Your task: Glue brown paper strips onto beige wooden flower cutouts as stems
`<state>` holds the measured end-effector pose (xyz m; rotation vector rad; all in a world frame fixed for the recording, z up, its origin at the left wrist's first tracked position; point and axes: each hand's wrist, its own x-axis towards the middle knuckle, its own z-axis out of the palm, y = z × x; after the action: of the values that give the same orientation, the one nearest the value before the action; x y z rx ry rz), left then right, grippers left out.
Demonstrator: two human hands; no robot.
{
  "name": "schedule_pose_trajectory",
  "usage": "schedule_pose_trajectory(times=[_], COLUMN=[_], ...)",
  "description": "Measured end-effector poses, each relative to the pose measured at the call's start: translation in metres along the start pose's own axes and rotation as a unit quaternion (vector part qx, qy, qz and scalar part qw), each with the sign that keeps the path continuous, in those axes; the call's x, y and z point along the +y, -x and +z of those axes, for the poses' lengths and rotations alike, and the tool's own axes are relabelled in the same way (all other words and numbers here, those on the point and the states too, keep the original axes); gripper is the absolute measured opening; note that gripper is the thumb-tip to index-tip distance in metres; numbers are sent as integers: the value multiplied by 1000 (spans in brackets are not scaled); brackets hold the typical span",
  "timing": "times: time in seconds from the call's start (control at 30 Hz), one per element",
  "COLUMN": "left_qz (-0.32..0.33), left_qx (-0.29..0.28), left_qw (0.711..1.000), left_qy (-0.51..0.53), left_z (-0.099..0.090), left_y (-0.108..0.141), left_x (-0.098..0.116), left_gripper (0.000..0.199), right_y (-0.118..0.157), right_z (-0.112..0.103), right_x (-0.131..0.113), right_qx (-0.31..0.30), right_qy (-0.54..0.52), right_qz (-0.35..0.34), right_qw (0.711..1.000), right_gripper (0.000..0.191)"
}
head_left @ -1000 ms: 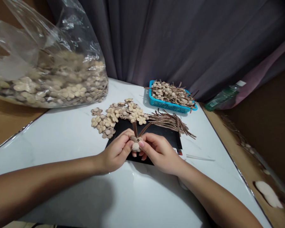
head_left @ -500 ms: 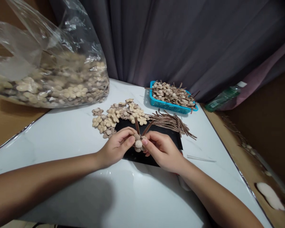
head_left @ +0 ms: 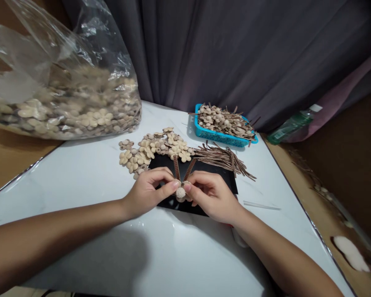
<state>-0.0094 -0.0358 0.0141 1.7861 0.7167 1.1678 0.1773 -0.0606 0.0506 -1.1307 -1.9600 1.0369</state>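
Between my hands is a small beige fabric flower (head_left: 181, 194) with a round, bumpy centre. My left hand (head_left: 153, 189) pinches its left side with thumb and fingers, and my right hand (head_left: 212, 194) pinches the right side; much of the petals is hidden by the fingertips. Two ends of a brown ribbon (head_left: 177, 168) stick out from the flower in a V, pointing away from me. Below both hands lies a black board (head_left: 219, 175). Just beyond it are a pile of cream and taupe flower pieces (head_left: 146, 150) and a bundle of brown ribbon strips (head_left: 221, 159).
A blue basket (head_left: 221, 137) heaped with ribboned flowers stands at the back of the white table (head_left: 89, 177). To the left bulges a clear plastic bag (head_left: 89, 111) of flower pieces. A thin clear stick (head_left: 261, 205) lies at right, and a green bottle (head_left: 290, 126) leans beyond the edge.
My left thumb has moved right, closer to the flower's centre, covering more of its petals. The flower sits slightly lower, and the ribbon ends have shifted a little.
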Motion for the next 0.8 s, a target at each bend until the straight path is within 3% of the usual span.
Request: schedule_pose_trajectory(times=[0.33, 0.63, 0.8], left_qz=[13, 9, -37], left_qx=[1, -19, -22], left_qw=[1000, 1000, 999], left_qy=[-21, 2, 6], left_z=[-1, 0, 0], left_y=[2, 2, 1], left_x=[0, 1, -2], left_gripper=[17, 15, 17], right_y=[-2, -1, -4], right_z=[4, 5, 5], right_x=[1, 0, 1], right_qx=[-14, 4, 6], right_qy=[-182, -189, -210], right_qz=[103, 102, 119], right_qw=[978, 977, 970], right_gripper=[22, 16, 22])
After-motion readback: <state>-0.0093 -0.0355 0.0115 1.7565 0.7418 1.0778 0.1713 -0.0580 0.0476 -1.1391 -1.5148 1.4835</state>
